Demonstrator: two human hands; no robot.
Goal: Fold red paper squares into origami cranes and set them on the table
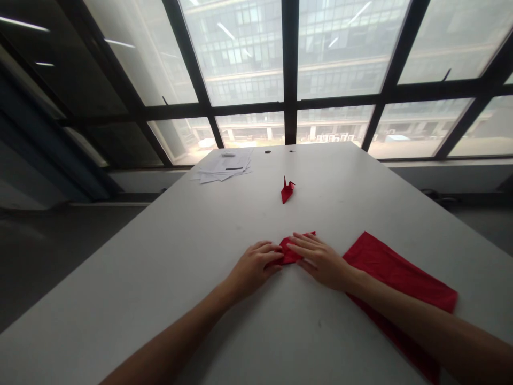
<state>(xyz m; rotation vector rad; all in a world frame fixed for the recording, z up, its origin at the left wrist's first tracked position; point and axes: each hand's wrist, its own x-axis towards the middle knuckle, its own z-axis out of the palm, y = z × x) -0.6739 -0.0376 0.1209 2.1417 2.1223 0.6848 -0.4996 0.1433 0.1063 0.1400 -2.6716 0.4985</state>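
A small piece of folded red paper (289, 255) lies flat on the white table, partly hidden under my fingers. My left hand (256, 266) grips its left end, fingers bent over the top and thumb at the near edge. Across the right part of the paper rests my right hand (320, 262), its fingers stretched out and lying flat. Beyond both hands stands a finished red paper crane (287, 191). Larger red paper sheets (395, 267) lie at the right, partly covered by my right forearm.
The white table (160, 272) runs forward to tall, dark-framed windows. Several white papers (222, 167) lie at its far left with a dark pen (234, 169) on top. A round dark cable hole (267, 152) and a small dark object (292, 151) are near the far edge.
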